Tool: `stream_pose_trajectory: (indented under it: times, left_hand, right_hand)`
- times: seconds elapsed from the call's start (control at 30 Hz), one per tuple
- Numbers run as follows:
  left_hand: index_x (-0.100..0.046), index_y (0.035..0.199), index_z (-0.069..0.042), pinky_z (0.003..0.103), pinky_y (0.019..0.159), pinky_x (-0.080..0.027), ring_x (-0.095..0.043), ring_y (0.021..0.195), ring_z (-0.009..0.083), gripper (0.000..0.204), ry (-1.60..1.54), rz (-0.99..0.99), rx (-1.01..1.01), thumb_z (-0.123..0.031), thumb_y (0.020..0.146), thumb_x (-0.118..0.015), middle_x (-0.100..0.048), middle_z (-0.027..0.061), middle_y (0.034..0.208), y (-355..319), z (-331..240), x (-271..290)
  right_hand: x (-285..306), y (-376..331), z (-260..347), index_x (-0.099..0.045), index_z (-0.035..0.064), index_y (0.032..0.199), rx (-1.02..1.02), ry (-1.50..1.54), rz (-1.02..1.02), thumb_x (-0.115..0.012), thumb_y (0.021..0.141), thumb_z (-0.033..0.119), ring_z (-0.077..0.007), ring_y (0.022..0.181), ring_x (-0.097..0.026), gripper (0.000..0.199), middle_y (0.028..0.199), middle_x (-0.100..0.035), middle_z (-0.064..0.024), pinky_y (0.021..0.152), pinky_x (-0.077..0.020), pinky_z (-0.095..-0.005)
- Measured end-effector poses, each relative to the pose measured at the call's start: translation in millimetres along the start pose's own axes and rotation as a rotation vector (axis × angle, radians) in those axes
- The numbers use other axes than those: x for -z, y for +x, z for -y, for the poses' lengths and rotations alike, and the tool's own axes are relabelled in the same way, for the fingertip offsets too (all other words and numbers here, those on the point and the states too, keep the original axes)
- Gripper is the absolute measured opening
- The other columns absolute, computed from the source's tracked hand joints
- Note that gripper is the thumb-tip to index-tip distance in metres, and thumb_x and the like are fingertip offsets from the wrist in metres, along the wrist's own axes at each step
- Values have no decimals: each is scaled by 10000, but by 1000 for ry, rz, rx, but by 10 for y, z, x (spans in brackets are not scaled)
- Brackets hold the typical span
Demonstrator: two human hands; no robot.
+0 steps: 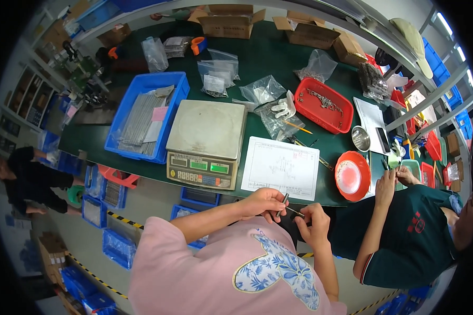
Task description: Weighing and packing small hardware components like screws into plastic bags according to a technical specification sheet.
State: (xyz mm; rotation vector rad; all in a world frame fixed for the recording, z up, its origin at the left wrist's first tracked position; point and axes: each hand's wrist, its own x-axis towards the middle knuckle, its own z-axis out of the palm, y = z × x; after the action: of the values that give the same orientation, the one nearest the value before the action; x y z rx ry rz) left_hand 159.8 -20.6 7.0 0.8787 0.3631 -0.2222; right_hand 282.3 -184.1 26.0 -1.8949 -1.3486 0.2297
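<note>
My left hand (264, 202) is closed on a short dark metal rod (284, 201), pinched between thumb and fingers and tilted upward. Just right of it, my right hand (313, 224) grips a thin metal rod (295, 212) that slants toward the left hand. The tips of the two pieces come close together; whether they touch is too small to tell. Both hands are held in front of my body at the near table edge, below a printed drawing sheet (281, 167). To the sheet's left stands a digital weighing scale (207, 128) with green lit displays.
A blue bin (183, 86) of long grey strips sits left of the scale. Farther right are a red tray (326, 103) of small metal parts, an orange-red bowl (366, 176) and a steel bowl (360, 137). Close on my right, a co-worker (404, 231) handles something small. Another person (29, 178) is far left.
</note>
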Motion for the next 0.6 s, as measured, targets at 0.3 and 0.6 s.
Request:
stream_pose_trajectory:
  times: [0.3,0.6]
  left_hand:
    - [-491,955,-17,186,491,-479,-581,631,121,232,-117,52,29,-166,787,-550,-569,67,780,9,38,-1]
    - [-492,946,-27,192,489,-478,-576,622,113,218,-30,56,95,-171,787,-536,-565,63,793,-11,42,-5]
  right_hand:
    - [10,-10,8,-512,67,682,50,-56,26,-627,620,61,-221,489,-498,131,610,-509,-63,441,-377,-303]
    - [60,-34,13,-509,66,655,297,-159,-22,-619,613,71,-224,479,-491,118,595,-504,-56,439,-378,-308]
